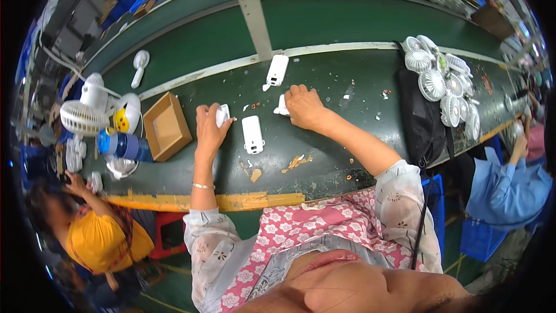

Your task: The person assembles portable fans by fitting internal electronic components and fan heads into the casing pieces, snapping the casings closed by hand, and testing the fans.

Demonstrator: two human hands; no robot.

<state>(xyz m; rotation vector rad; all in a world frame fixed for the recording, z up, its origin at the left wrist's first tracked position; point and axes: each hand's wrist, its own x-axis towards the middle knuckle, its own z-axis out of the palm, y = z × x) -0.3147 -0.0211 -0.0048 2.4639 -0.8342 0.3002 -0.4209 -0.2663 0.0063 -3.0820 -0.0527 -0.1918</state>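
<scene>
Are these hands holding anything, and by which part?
Left hand holds a white rounded plastic piece by its sides; right hand covers the right end of a white small plastic piece, grip unclear.

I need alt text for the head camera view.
A person's left hand holds a white piece at a worn green table; the right hand covers part of another. Two more white pieces lie nearby, with white fans piled right.

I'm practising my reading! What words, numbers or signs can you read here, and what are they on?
None can be read clearly.
Nearer loose white case: any marks are too small.
Farther loose white case: too small.
Blue bottle: any print is too blurred.
Cardboard box: nothing readable.
</scene>
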